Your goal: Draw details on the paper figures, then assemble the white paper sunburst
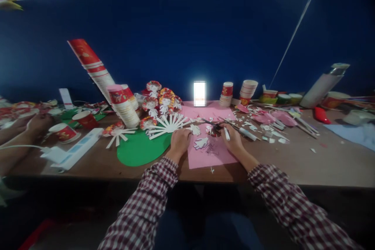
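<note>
My left hand (pixel 181 140) is closed, fingers curled, with its fingertips at the edge of a small white paper cutout (pixel 195 129). In my closed right hand (pixel 232 139) is a white marker pen (pixel 227 133). A dark, slim object (pixel 212 124) lies by its fingertips; I cannot tell what it is. Between the hands, a white figure-shaped paper cutout (pixel 201 143) lies on a pink sheet (pixel 196 161) with dark scribble marks. Left of my left hand are a green oval sheet (pixel 143 150) and a fan of white paper strips (pixel 168 125).
Paper-cup stacks (pixel 124 109) stand left, with decorated paper figures (pixel 165 101) beside them. A power strip (pixel 80 150) lies near another person's hand (pixel 38 125). Paper scraps (pixel 271 129) cover the right side, near a tilted bottle (pixel 322 86). A bright phone-like screen (pixel 200 93) stands at the back.
</note>
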Demonstrator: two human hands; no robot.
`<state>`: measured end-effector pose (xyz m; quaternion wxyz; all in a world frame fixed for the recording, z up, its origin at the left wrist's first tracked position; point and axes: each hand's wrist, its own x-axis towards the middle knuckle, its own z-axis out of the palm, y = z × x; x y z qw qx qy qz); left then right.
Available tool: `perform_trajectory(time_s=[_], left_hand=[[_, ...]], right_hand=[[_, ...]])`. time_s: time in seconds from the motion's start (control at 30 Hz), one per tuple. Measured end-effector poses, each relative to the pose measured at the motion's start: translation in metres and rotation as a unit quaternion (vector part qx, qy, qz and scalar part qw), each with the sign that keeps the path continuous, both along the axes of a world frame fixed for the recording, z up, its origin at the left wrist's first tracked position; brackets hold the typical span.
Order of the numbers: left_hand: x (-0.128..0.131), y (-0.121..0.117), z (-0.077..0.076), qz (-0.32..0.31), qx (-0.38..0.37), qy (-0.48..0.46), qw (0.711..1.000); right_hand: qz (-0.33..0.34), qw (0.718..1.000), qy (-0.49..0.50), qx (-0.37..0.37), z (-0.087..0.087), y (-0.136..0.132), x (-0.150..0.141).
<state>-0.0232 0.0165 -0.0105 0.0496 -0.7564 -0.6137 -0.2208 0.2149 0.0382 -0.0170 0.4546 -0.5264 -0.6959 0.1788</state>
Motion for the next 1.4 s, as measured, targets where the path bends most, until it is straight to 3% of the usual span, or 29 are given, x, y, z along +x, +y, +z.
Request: perform_trajectory(time_s=[0.5,0.87,1.4], left_hand=[[-0.0043,0.0017,-0.0014,-0.027,0.007,-0.03,0.999],[-0.0062,0.004,-0.0059,-0.024,0.015,-0.042,0.999],[-0.0064,0.0059,-0.0055,-0.024,0.016,-0.045,0.999]], right_hand=[[-0.033,0.999,0.008,0.011,0.0023,-0.004,-0.003],[-0.029,1.0,-0.003,0.012,-0.0042,0.0025,-0.0021],[-0.033,0.999,-0.008,-0.001,-0.0004,0.0018,-0.0032]])
